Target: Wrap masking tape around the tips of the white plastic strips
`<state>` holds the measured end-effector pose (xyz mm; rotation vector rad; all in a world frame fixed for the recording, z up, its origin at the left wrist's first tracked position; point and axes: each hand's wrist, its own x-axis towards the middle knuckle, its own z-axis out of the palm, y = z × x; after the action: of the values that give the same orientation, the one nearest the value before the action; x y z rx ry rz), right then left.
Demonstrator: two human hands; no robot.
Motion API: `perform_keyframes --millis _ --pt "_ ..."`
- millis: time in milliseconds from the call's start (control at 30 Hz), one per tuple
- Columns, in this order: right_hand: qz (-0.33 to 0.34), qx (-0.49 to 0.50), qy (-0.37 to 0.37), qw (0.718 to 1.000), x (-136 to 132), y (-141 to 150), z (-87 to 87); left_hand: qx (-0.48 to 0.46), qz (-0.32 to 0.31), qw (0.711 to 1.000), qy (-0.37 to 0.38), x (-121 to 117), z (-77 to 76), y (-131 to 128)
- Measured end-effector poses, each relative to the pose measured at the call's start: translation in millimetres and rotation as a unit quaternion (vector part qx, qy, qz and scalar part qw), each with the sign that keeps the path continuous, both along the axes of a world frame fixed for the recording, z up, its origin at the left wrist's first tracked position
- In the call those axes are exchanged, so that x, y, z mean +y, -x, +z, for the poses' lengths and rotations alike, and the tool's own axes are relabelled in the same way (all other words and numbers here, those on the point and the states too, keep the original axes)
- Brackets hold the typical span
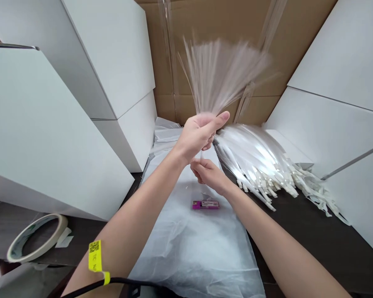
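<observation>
- The left hand [197, 138] is closed around the base of a fanned bunch of translucent white nylon cable ties [220, 74], with the thumb laid across toward the right. The upper part of the bunch is blurred by motion and is raised over the far end of the work area.
- The right hand [209, 174] is held just below the left hand, partly curled, with the fingertips [195, 165] drawn together. A thin pale strand [201, 155] is seen between the two hands, but whether it is gripped cannot be told.
- A large pile of white nylon cable ties [261, 161] is spread to the right, its far ends reaching the left hand and its square heads lying toward the near right.
- A crumpled white plastic sheet [199, 252] is laid under the hands, and a small rectangular magenta device [205, 204] with a pale label rests on it.
- A roll of cream masking tape [37, 238] lies on a dark tabletop [301, 248] to the near left.
- Glossy white panels [49, 124] stand on the left and right, with brown corrugated cardboard [166, 105] beyond them.
- A yellow printed tag [95, 256] is fixed at the left forearm, and a black cable [112, 282] crosses the near edge.
</observation>
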<state>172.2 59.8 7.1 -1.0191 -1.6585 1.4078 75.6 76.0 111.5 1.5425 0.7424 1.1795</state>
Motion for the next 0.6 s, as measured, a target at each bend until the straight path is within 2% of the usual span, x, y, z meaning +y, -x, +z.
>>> perform_keyframes --millis 100,267,367,433,533,600 --pt "0.003 -0.047 -0.063 0.997 -2.4 -5.2 6.7 0.02 0.012 0.999 -0.039 -13.0 5.8 -4.1" --pt "-0.011 -0.048 -0.125 0.991 -8.0 -7.1 15.1 0.087 0.029 0.993 -0.07 -27.4 -5.6 -3.1" --pt "-0.014 -0.032 -0.144 0.989 -12.8 -5.0 18.2 0.095 0.037 0.993 -0.068 -30.5 -9.2 -4.3" --pt "-0.019 -0.022 -0.133 0.991 -15.4 -2.8 20.9 0.087 0.033 0.993 -0.067 -32.0 -7.0 -6.3" --pt "-0.072 -0.008 -0.119 0.99 -17.4 1.5 28.3 0.066 0.029 0.994 -0.077 -36.2 1.8 -10.4" --pt "-0.106 -0.003 -0.144 0.984 -17.1 4.2 34.9 0.055 0.032 0.993 -0.095 -40.3 8.9 -12.9"
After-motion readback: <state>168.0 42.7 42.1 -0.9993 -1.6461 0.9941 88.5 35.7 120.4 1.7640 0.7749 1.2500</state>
